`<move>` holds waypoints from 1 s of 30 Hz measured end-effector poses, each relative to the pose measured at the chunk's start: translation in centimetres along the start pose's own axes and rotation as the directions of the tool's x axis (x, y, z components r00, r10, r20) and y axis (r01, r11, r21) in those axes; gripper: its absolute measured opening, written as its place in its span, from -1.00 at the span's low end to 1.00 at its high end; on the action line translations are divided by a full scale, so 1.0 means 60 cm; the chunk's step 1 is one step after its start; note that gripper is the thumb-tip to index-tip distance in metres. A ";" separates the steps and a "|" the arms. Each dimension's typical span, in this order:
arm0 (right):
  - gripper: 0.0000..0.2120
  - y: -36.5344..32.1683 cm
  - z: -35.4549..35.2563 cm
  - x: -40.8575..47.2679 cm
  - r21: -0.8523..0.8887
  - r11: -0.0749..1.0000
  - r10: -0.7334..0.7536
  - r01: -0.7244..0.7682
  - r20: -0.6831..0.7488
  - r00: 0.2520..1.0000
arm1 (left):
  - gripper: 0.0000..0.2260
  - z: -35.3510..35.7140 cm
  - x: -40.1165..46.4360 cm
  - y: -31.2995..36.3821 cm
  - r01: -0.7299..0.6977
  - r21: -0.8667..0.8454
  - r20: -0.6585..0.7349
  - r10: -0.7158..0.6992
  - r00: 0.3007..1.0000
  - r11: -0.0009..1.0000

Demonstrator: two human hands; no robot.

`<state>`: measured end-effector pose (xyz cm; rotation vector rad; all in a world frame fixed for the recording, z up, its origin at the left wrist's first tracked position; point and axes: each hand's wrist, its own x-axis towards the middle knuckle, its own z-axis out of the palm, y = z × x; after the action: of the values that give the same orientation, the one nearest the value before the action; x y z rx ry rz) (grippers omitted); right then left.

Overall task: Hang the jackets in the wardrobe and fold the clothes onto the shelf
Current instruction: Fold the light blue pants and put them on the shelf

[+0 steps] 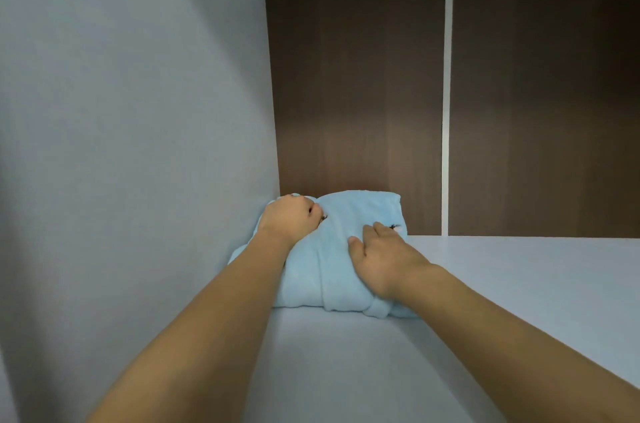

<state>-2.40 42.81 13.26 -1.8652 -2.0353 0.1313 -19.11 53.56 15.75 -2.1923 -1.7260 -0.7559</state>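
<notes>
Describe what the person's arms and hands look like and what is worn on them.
Both forearms are bare as far as the frame shows: no sleeves in view. The left hand and right hand wear no gloves; no watch, bracelet or ring is visible. Fingernails look short.

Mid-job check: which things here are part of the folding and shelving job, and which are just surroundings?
Part of the job:
- folded light blue garment, on the shelf in the left back corner
- white shelf under it
- left hand, fingers curled on the garment's far left part
- right hand, lying flat on top of it

Just surroundings:
- white side wall
- brown back panel
</notes>
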 end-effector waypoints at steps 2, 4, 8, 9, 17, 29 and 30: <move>-0.35 0.015 0.008 0.027 0.008 1.000 0.019 -0.019 0.021 1.000 | -0.66 0.017 0.022 -0.006 0.007 -0.025 0.025 -0.006 1.000 1.000; -0.26 0.032 0.015 0.049 0.015 0.998 0.065 -0.065 0.020 0.998 | -0.64 0.033 0.043 -0.021 0.035 -0.073 0.055 -0.031 0.998 0.997; -0.17 0.084 0.033 0.062 0.086 0.984 0.150 -0.154 0.045 0.988 | -0.60 0.058 0.072 -0.046 0.055 -0.156 0.093 -0.041 0.995 0.986; -0.15 0.096 0.036 0.060 0.114 0.981 0.149 -0.156 0.065 0.987 | -0.60 0.061 0.076 -0.048 0.051 -0.161 0.097 -0.035 0.995 0.986; -0.14 0.129 0.039 0.058 0.208 0.971 0.108 -0.120 0.071 0.992 | -0.55 0.047 0.069 -0.037 0.101 -0.113 0.248 -0.071 0.966 0.988; -0.45 0.132 -0.002 0.025 0.321 0.940 0.159 -0.111 -0.125 0.979 | -0.63 -0.026 -0.032 0.018 0.055 -0.099 0.194 -0.035 0.980 0.994; -0.47 0.132 -0.012 0.016 0.280 0.955 0.140 -0.093 -0.154 0.978 | -0.67 -0.030 -0.039 0.028 0.029 -0.073 0.136 -0.018 0.991 0.997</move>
<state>5.23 44.51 11.63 -1.7582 -1.6973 0.2585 -18.35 50.28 16.18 -2.3261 -1.8179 -0.7035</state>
